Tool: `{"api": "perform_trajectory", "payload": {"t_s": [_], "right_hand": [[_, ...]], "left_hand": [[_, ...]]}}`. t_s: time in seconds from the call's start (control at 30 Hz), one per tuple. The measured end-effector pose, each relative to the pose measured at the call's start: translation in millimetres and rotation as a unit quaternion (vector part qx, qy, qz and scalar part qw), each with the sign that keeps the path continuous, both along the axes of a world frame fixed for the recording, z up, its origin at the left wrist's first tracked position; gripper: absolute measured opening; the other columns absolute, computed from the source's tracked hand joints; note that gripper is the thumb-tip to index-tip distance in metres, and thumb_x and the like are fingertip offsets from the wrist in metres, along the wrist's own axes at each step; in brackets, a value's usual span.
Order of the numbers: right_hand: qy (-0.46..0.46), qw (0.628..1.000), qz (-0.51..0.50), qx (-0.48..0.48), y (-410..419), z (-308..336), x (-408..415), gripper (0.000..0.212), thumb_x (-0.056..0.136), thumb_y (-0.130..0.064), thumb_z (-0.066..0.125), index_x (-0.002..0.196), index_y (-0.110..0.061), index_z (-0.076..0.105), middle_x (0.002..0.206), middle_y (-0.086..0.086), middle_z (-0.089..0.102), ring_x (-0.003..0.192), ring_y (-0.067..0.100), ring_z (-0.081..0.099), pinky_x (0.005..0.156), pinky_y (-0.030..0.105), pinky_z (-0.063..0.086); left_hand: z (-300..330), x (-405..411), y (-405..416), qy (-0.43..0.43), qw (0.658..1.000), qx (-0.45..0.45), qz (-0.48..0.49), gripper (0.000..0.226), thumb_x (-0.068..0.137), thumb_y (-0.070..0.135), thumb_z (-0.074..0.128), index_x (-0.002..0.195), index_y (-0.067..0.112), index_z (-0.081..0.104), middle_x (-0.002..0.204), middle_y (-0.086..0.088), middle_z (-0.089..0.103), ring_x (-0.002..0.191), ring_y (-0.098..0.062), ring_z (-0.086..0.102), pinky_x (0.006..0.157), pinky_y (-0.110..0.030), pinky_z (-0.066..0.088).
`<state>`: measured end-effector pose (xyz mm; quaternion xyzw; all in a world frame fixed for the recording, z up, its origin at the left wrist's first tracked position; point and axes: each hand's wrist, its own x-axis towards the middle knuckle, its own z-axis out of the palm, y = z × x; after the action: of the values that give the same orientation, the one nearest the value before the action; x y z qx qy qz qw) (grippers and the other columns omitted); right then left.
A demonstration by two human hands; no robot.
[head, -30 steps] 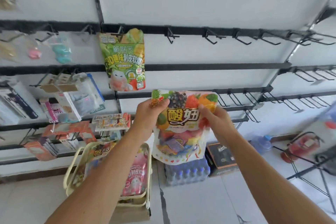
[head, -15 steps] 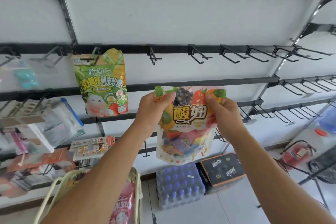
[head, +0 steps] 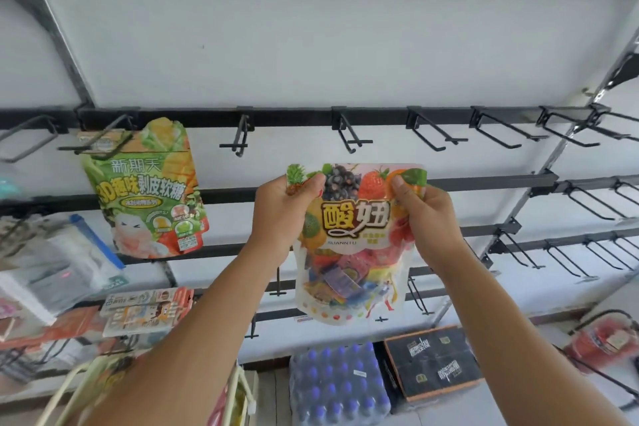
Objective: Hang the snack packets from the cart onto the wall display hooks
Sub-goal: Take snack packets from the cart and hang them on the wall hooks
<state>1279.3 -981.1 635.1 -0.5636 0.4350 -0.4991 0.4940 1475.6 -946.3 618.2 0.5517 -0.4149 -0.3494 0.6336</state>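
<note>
Centre frame: fruit candy packet (head: 349,239) raised since a second ago, top edge now just below empty hook (head: 349,135). Left hand (head: 281,214) and right hand (head: 427,218) each pinch a top corner. Hanging seems imminent.

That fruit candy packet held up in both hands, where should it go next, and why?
Probably up onto the empty hook just above it. Both the left hand and right hand pinch the fruit packet by its top corners, below that rail, beside the already hung green packet.
</note>
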Motion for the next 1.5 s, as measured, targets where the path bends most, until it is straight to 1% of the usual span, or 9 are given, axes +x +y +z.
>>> {"api": "perform_trajectory", "payload": {"t_s": [0.17, 0.27, 0.47, 0.7, 0.87, 1.07, 1.17, 1.3, 1.5], "right_hand": [[-0.006, 1.0, 0.025, 0.01, -37, -1, -4, 0.035, 0.098, -0.028, 0.06, 0.079, 0.001, 0.066, 0.064, 0.006, 0.073, 0.052, 0.012, 0.068, 0.043, 0.018, 0.047], [0.002, 0.999, 0.037, 0.011, -54, -3, -4, 0.041, 0.097, -0.032, 0.06, 0.088, 0.007, 0.068, 0.078, 0.016, 0.075, 0.067, 0.025, 0.074, 0.054, 0.027, 0.056], [0.003, 0.998, 0.057, 0.013, -74, -7, 0, 0.036, 0.097, -0.033, 0.061, 0.083, -0.001, 0.07, 0.078, 0.013, 0.076, 0.071, 0.027, 0.074, 0.063, 0.034, 0.06], [0.002, 0.998, 0.062, 0.018, -86, -9, 3, 0.039, 0.096, -0.035, 0.062, 0.086, 0.002, 0.069, 0.083, 0.017, 0.075, 0.079, 0.035, 0.074, 0.074, 0.047, 0.061], [0.019, 0.997, 0.07, 0.021, -95, -15, 5, 0.035, 0.097, -0.035, 0.061, 0.08, -0.005, 0.07, 0.077, 0.011, 0.076, 0.073, 0.028, 0.075, 0.063, 0.035, 0.059], [0.049, 0.997, 0.049, 0.018, -119, -23, 16, 0.046, 0.095, -0.041, 0.063, 0.09, 0.005, 0.067, 0.084, 0.02, 0.074, 0.08, 0.037, 0.073, 0.069, 0.046, 0.058], [0.059, 0.998, 0.018, -0.001, -136, -23, 25, 0.038, 0.092, -0.042, 0.067, 0.091, -0.004, 0.068, 0.087, 0.018, 0.074, 0.083, 0.037, 0.072, 0.071, 0.051, 0.059], [0.088, 0.996, -0.024, -0.004, -155, -19, 39, 0.032, 0.089, -0.044, 0.067, 0.088, -0.013, 0.068, 0.082, 0.006, 0.074, 0.079, 0.024, 0.073, 0.072, 0.042, 0.06], [0.13, 0.99, -0.053, -0.001, -166, -20, 46, 0.037, 0.09, -0.051, 0.063, 0.08, -0.015, 0.061, 0.076, 0.001, 0.071, 0.071, 0.016, 0.07, 0.059, 0.031, 0.052]], "left_hand": [[6, -8, -23, -0.009, 0.999, 0.008, 0.034, 0.02, 0.091, 0.03, 0.069, 0.089, 0.011, 0.074, 0.083, -0.005, 0.077, 0.079, -0.022, 0.076, 0.077, -0.049, 0.061], [8, -10, -31, -0.017, 0.998, 0.008, 0.052, 0.02, 0.092, 0.031, 0.068, 0.087, 0.012, 0.073, 0.081, -0.003, 0.077, 0.078, -0.018, 0.076, 0.075, -0.044, 0.062], [6, -9, -41, -0.039, 0.996, 0.015, 0.084, 0.025, 0.092, 0.035, 0.067, 0.085, 0.011, 0.072, 0.078, 0.0, 0.076, 0.075, -0.015, 0.075, 0.071, -0.038, 0.06], [5, -6, -49, -0.022, 0.996, 0.011, 0.084, 0.023, 0.092, 0.033, 0.068, 0.084, 0.012, 0.071, 0.078, 0.0, 0.076, 0.076, -0.017, 0.075, 0.068, -0.036, 0.059], [-2, -4, -57, -0.013, 0.996, 0.024, 0.079, 0.021, 0.093, 0.032, 0.067, 0.084, 0.013, 0.072, 0.079, 0.0, 0.077, 0.077, -0.016, 0.075, 0.069, -0.036, 0.06], [-6, 5, -80, -0.009, 0.995, 0.04, 0.094, 0.022, 0.092, 0.033, 0.069, 0.09, 0.011, 0.072, 0.083, -0.002, 0.077, 0.079, -0.017, 0.075, 0.075, -0.041, 0.061], [-5, 13, -98, -0.012, 0.994, 0.034, 0.106, 0.018, 0.091, 0.031, 0.071, 0.093, 0.013, 0.072, 0.086, 0.0, 0.077, 0.082, -0.016, 0.075, 0.077, -0.043, 0.062], [-3, 21, -122, -0.059, 0.987, 0.049, 0.141, 0.021, 0.09, 0.037, 0.07, 0.097, 0.017, 0.07, 0.091, 0.004, 0.074, 0.087, -0.011, 0.071, 0.081, -0.039, 0.061], [-2, 25, -135, -0.082, 0.982, 0.059, 0.159, 0.024, 0.091, 0.039, 0.068, 0.1, 0.016, 0.069, 0.094, 0.003, 0.073, 0.09, -0.012, 0.069, 0.078, -0.034, 0.059]]}}
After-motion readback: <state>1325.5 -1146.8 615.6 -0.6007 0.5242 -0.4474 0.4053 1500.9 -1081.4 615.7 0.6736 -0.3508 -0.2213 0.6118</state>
